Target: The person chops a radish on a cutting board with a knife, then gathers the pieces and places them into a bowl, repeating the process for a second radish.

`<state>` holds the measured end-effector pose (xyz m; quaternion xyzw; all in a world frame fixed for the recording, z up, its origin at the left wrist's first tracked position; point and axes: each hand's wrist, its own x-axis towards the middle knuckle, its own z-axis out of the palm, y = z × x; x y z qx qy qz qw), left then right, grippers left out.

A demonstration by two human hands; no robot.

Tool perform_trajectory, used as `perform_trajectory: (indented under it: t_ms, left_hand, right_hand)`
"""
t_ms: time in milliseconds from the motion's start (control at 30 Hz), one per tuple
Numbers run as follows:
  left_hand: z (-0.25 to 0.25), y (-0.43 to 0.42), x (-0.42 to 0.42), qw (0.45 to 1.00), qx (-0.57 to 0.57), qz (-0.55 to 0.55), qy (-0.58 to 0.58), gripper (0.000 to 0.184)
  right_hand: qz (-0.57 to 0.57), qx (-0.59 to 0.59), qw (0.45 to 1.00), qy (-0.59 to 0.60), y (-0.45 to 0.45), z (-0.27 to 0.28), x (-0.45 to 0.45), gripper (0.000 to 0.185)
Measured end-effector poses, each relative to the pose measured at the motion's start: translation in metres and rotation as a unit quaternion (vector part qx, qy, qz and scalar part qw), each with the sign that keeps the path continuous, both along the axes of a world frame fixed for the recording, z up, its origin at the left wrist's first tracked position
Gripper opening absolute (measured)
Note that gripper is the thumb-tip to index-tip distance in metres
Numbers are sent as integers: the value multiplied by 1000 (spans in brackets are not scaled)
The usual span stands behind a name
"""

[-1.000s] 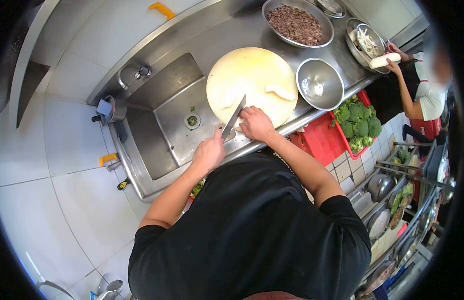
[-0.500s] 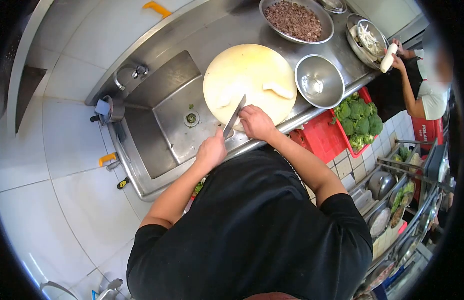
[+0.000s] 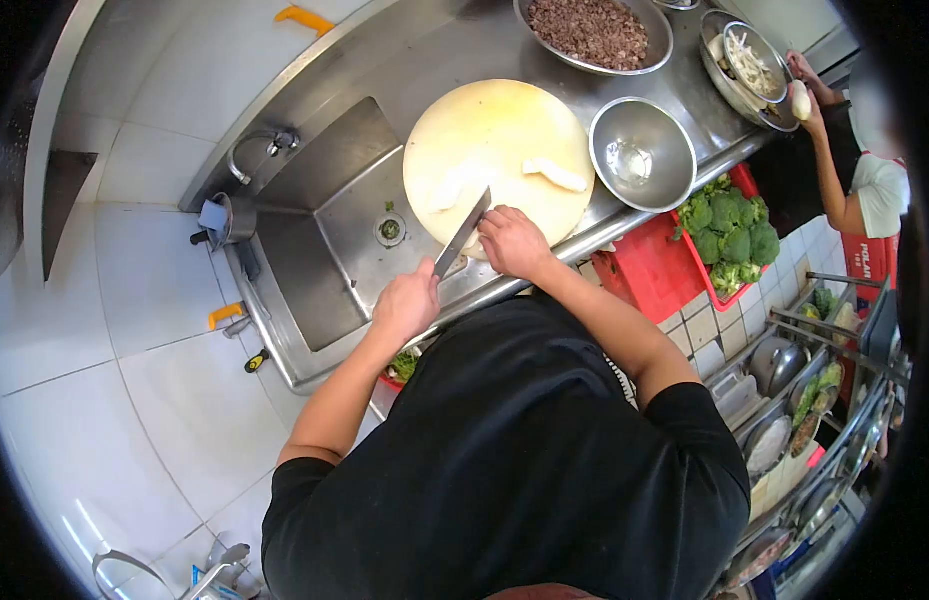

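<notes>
A round cutting board (image 3: 484, 125) straddles the right side of the sink at the front edge. My left hand (image 3: 407, 302) is closed round the handle of a kitchen knife (image 3: 464, 232), its blade slanting over the board's near part. Close to the blade, my right hand (image 3: 514, 242) has its fingers curled down on a pale vegetable piece (image 3: 473, 247), mostly hidden under them. Farther up the board lie a white peeled vegetable chunk (image 3: 555, 175) and another pale piece (image 3: 446, 193), faint in the glare.
Right of the board stands a steel bowl (image 3: 642, 155); behind it is a bowl of chopped brownish-purple food (image 3: 589, 35). A red crate holds broccoli (image 3: 724, 235). At right, a co-worker's hand (image 3: 806, 105) holds a white vegetable beside nested bowls (image 3: 749, 68). The sink basin (image 3: 314, 265) lies left.
My left hand has drawn the knife slightly back, down and left. My right hand stays in place. The co-worker's hands and white vegetable have shifted, and the whole view has moved a little.
</notes>
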<state>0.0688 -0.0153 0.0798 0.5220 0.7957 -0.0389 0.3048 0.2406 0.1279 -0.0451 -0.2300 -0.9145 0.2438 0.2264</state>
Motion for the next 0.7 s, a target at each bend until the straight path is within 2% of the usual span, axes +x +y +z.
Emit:
perform_trajectory:
  t_ms: [167,267,367,467,667,700]
  left_hand:
    - [-40,10,3,1000,18,4,2,22]
    - [-23,18,1,999,31,0,-17,23]
    - [-14,6,-2,1000,12,-12,-15,25]
    - [-47,5,4,999,15,21,-18,26]
    - [-35,26,-14,993,111,19,-39,26]
    - [-27,26,-18,990,132,31,-43,26]
  right_hand:
    - [-6,-1,1000,-4,0,-6,1,14]
    - [-24,15,999,18,-1,-3,0,15]
    - [-11,9,1000,-23,0,0,4,16]
    - [-17,17,999,-26,-1,-4,4,16]
    - [-22,4,998,-65,0,8,5,24]
    - [-7,19,999,-32,-1,10,2,25]
